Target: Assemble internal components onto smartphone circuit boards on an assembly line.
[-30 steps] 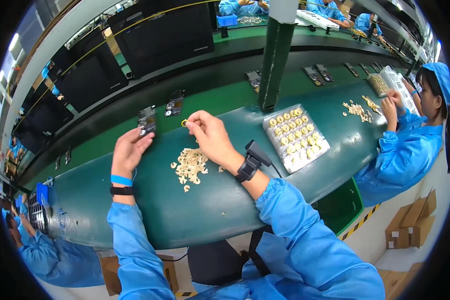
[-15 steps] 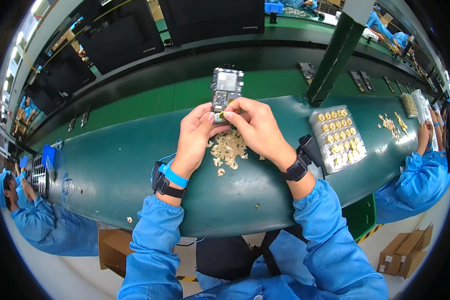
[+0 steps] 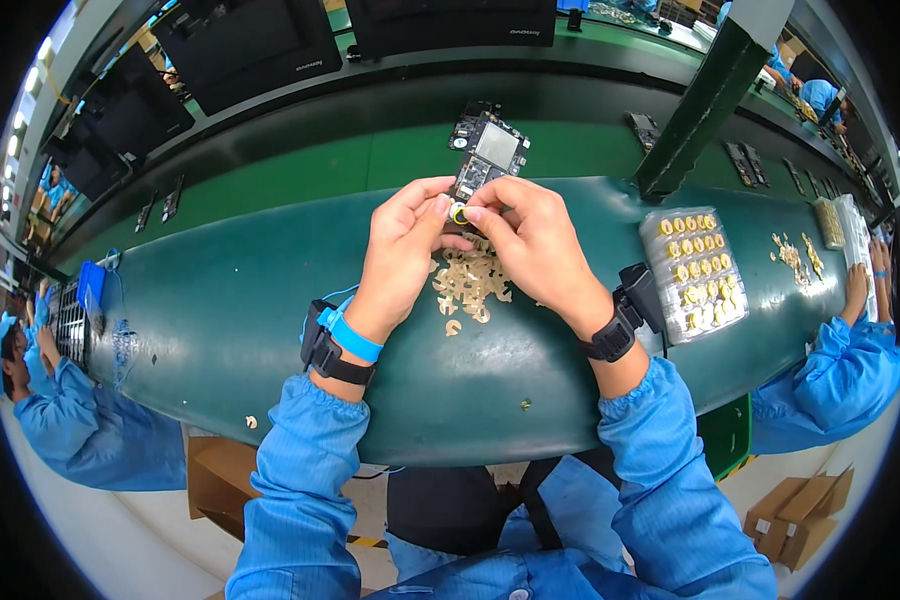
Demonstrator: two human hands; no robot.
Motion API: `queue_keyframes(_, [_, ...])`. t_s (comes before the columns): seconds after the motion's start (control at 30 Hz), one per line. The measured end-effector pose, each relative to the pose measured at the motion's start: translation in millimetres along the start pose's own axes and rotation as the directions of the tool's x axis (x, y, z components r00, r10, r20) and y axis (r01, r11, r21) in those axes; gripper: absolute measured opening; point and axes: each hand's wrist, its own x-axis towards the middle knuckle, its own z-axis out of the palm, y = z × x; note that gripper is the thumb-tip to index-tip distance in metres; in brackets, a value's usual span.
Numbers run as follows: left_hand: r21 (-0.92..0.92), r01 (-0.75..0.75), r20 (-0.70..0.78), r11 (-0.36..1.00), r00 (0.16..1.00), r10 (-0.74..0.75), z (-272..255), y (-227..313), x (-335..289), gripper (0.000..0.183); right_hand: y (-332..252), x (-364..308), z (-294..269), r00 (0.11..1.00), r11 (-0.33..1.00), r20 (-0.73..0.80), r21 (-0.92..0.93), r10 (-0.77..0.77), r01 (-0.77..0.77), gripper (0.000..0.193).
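My left hand (image 3: 400,250) is closed on the lower end of a dark circuit board (image 3: 497,147) with a silver metal shield, held tilted to the right above the bench. My right hand (image 3: 540,245) pinches at a small round part with a yellow rim (image 3: 458,212) on the board's lower end. Whether that part is fixed to the board is hidden by the fingers. Under my hands lies a loose pile of small beige curved pieces (image 3: 473,287). To the right, a clear plastic tray (image 3: 660,236) carries rows of round gold-coloured parts.
Another board (image 3: 464,131) lies on the green belt (image 3: 310,160) beyond the bench. More boards (image 3: 747,163) rest farther right, past a dark green pillar (image 3: 705,100). Dark monitors stand behind. Co-workers in blue (image 3: 90,425) sit at both sides; cardboard boxes (image 3: 798,518) are on the floor.
The circuit board has tipped to the right, uncovering another board behind it on the belt. Both hands stay at its lower end. The whole view has shifted slightly.
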Motion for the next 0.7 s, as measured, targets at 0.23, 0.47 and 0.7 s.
queue_keyframes(0.23, [0.011,0.003,0.001,1.000,1.000,-0.003,0.7,0.5,-0.3,0.034,3.5,-0.1,1.0,1.000,1.000,0.006,-0.001,-0.004,0.004,0.011])
queue_keyframes(0.47, [0.005,0.002,0.011,1.000,1.000,-0.002,0.5,1.6,-1.0,0.034,4.9,-0.9,2.1,1.000,1.000,0.001,0.018,0.015,-0.015,0.011])
queue_keyframes(0.7, [0.020,0.026,0.020,0.999,0.999,-0.027,4.0,9.2,-2.9,0.033,-0.7,-0.4,0.7,0.999,1.000,-0.032,-0.030,-0.005,0.004,0.011])
